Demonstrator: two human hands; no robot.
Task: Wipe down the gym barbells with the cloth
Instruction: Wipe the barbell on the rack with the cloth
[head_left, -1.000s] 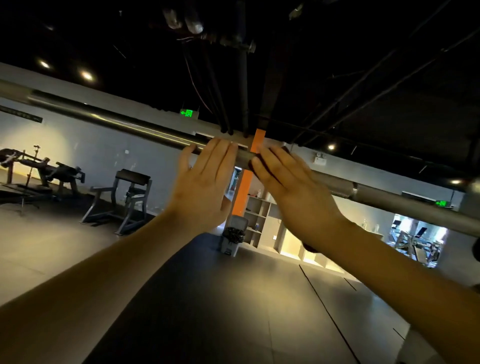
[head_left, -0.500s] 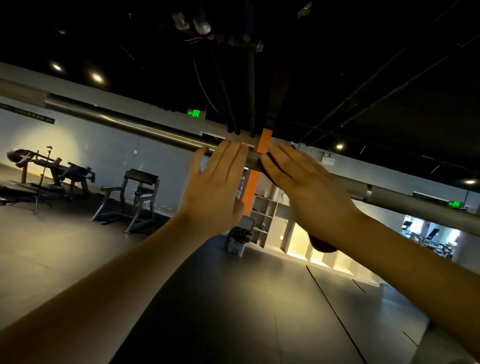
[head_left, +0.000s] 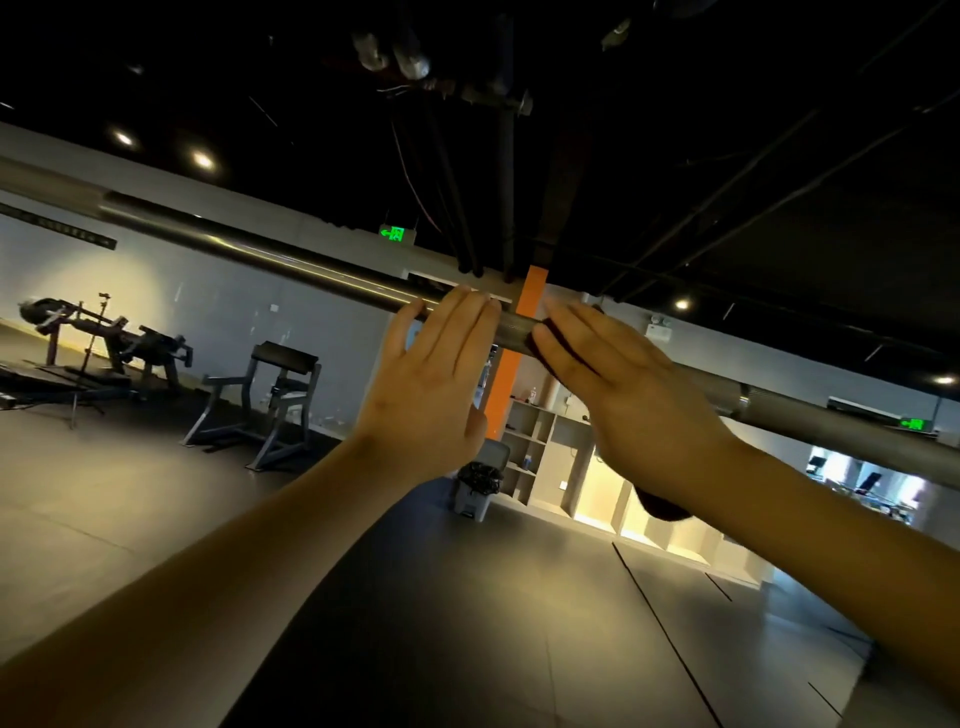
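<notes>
A long grey steel barbell (head_left: 291, 262) crosses the view at head height, sloping down from upper left to right. My left hand (head_left: 434, 384) rests on its middle with straight fingers laid flat against the shaft. Just to the right, my right hand (head_left: 631, 405) presses a dark cloth (head_left: 662, 505) against the bar with straight fingers. The cloth shows as a dark edge at my fingertips and hangs out below my wrist. A short stretch of knurled bar is bare between the two hands.
An orange pillar (head_left: 506, 379) stands behind the bar, with open shelving (head_left: 540, 447) and a bin (head_left: 478, 486) at its foot. A bench (head_left: 265, 405) and another gym machine (head_left: 104, 338) stand at the left wall. Dark rubber flooring (head_left: 467, 623) stretches out below.
The view has drifted a little, so the bar sits slightly lower and further right. Both hands stay on the bar, with the gap between them a touch wider.
</notes>
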